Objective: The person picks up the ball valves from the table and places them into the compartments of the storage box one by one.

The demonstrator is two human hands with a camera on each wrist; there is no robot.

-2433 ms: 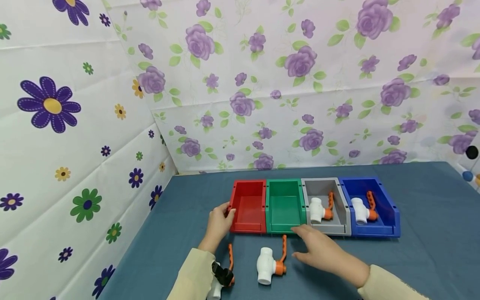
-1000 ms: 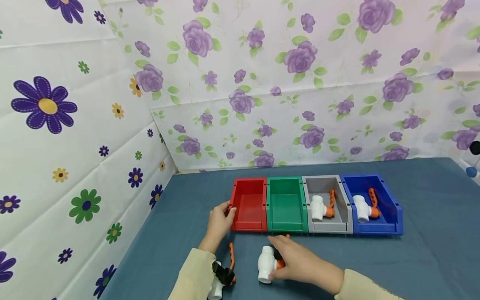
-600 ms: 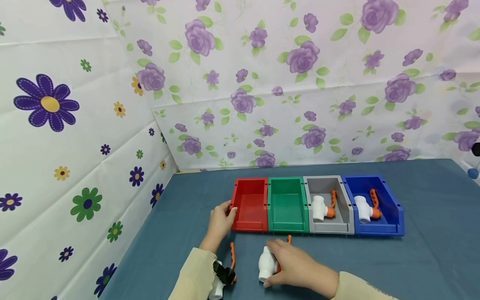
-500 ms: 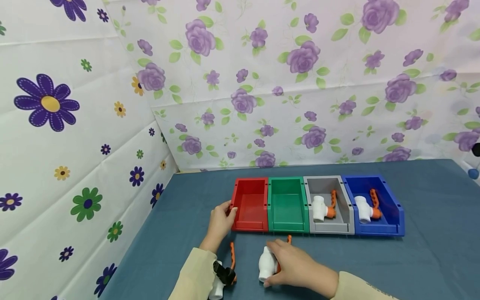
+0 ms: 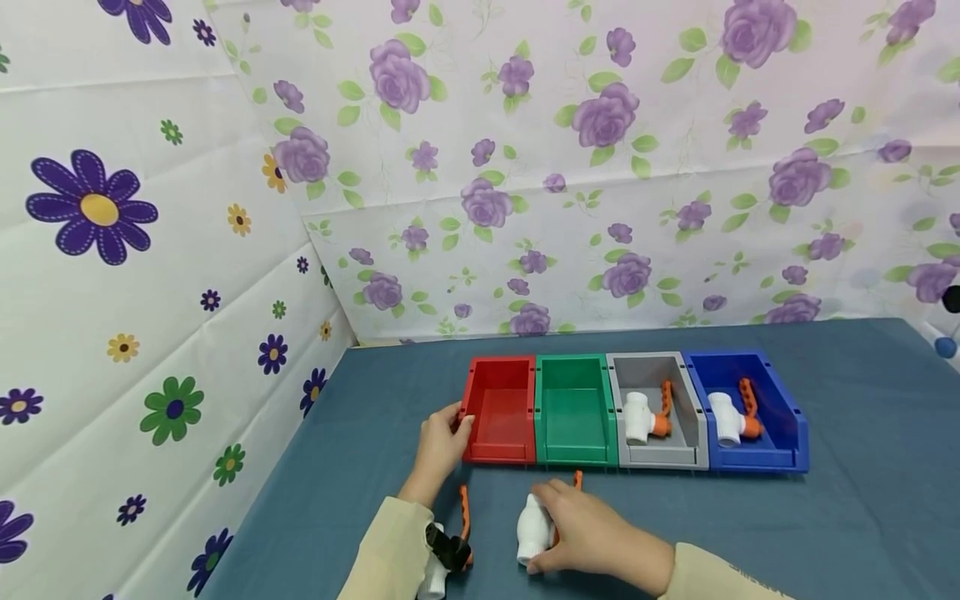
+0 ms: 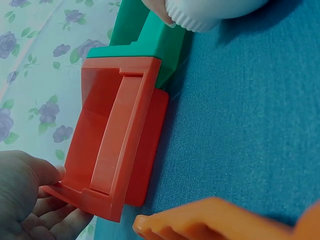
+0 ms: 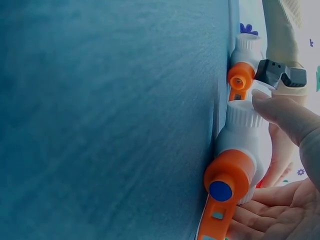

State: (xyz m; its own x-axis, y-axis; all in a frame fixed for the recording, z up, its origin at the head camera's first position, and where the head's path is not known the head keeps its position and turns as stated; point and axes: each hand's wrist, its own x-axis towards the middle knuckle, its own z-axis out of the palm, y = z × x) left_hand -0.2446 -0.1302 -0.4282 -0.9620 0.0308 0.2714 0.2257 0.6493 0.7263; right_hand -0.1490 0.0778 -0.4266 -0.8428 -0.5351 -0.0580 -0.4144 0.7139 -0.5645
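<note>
My left hand (image 5: 437, 450) pinches the left wall of the red bin (image 5: 500, 454), thumb inside and fingers outside in the left wrist view. In front of the bins, my right hand (image 5: 592, 529) holds a white ball valve (image 5: 532, 531) by its two ends, between thumb and fingers. This valve's orange lever handle (image 7: 216, 220) shows in the right wrist view; the hand covers most of it in the head view. A second ball valve (image 5: 433, 575) lies beside the left forearm, partly hidden by a black wrist mount (image 5: 447, 548).
Right of the red bin a green bin (image 5: 576, 457), a grey bin (image 5: 663, 456) and a blue bin (image 5: 757, 460) stand in a row. One ball valve (image 5: 640, 418) lies in the grey bin, another ball valve (image 5: 727, 419) in the blue. Flowered sheets hang behind and left.
My right hand has moved left and down from the green bin's front edge onto the ball valve and taken hold of it. The left hand has stayed on the red bin.
</note>
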